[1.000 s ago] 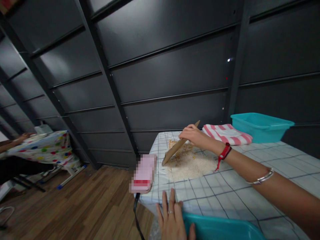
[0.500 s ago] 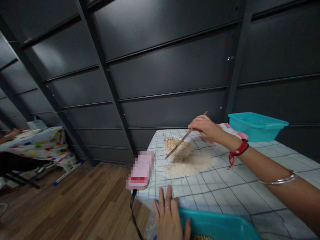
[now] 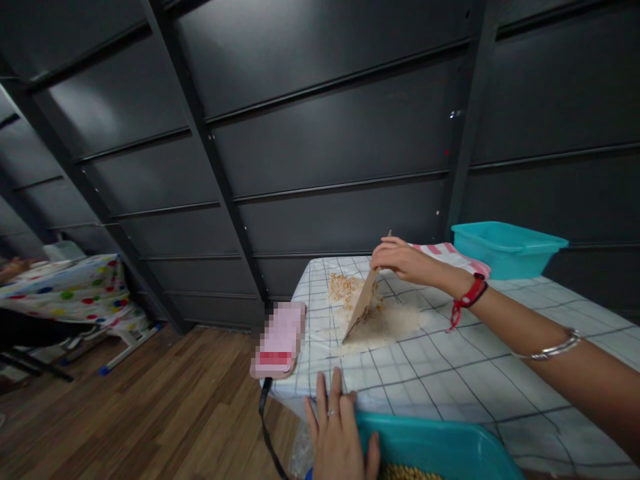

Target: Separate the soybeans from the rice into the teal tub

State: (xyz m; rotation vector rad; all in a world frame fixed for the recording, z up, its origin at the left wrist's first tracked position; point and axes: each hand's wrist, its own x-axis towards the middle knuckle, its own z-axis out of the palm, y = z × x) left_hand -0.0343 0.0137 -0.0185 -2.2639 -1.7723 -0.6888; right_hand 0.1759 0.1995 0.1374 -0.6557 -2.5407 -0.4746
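Observation:
My right hand [image 3: 397,257] is closed around the top edge of a tan, flat piece of cardboard [image 3: 363,301]. The board stands tilted on the table, its lower edge among pale grains [image 3: 395,327] and yellow corn kernels [image 3: 344,289]. The kernels lie mostly to the left of and behind the board. At the table's front edge, my left hand [image 3: 337,430] lies with its fingers stretched and spread. Its thumb reaches inside the left rim of a teal basin [image 3: 440,433] with yellowish kernels [image 3: 407,472] at the bottom.
A white checked cloth [image 3: 450,373] covers the table. A second teal basin [image 3: 507,247] stands at the back right beside a pink striped cloth [image 3: 440,250]. A pink phone-like object [image 3: 280,340] with a black strap is at the left edge. Another person's table [image 3: 75,283] is far left.
My right hand has moved slightly left and down with the cardboard, which now shows more of its flat face and reaches nearer the front. My left hand stays at the basin rim.

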